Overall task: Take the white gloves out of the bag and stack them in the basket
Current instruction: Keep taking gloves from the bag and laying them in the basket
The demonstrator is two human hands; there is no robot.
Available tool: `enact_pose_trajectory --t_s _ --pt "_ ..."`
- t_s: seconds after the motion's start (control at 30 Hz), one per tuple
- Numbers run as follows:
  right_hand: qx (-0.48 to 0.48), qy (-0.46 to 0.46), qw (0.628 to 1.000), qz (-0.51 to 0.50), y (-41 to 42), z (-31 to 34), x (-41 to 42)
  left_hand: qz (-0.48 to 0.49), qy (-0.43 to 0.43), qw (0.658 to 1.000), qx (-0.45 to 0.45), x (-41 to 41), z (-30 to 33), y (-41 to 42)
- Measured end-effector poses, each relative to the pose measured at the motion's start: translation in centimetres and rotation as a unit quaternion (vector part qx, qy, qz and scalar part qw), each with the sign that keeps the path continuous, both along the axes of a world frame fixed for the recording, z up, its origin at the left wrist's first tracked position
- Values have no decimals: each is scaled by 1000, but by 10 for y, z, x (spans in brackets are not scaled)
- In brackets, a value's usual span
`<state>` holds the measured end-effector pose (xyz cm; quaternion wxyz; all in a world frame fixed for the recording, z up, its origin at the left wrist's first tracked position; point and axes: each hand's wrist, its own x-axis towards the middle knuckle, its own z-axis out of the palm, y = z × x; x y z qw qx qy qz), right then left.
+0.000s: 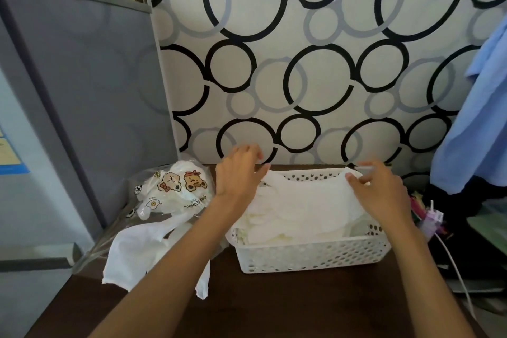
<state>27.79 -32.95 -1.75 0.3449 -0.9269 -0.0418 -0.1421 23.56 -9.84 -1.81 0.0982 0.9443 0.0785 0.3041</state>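
We have the top white glove spread over the stack in the basket; our left hand pinches its far left corner, our right hand its far right corner. This looks like the laying-down step. Next we would let go and reach for the bag, just left, where more gloves spill out
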Motion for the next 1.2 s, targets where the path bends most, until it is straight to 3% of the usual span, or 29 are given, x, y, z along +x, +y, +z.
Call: enact_pose_trajectory --t_s 0.07,0.13,0.2,0.3,0.37,0.43,0.53,0.63,0.7,0.77,0.83,1.0,1.1,1.2 --pt "16 -28 999 11 -2 4 0 -108 20 994 11 -6 3 4" --pt "24 -79 997 11 -2 6 0 -207 178 962 20 -10 7 4" --pt "17 -98 995 30 3 6 0 -224 322 918 56 -14 6 1" --pt "-47 12 991 126 13 -3 3 -188 409 888 98 -17 -2 0" --pt "-157 135 966 153 16 -13 5 -168 430 878 125 -19 -7 0" --pt "-210 205 942 161 16 -19 3 -154 446 870 143 -19 -9 -2" --pt "-174 200 950 165 15 -19 4 -153 463 864 125 -21 -4 -4" --pt "-133 134 969 161 15 -11 0 -184 424 887 6 -35 18 7" --pt "-102 65 980 156 16 -1 -8 -202 342 912 -99 -55 34 29" --pt "-80 4 983 167 28 10 -24 -183 263 934 -161 -83 40 65" --pt "-80 -40 976 201 49 21 -49 -139 239 939 -206 -112 39 101" --pt "-124 -72 926 348 113 26 -123 -25 379 910 -167 -149 21 145" --pt "-184 -94 892 403 153 6 -150 14 369 920 -134 -149 14 153" --pt "-311 -78 868 379 184 -20 -155 16 334 940 -59 -143 14 144"
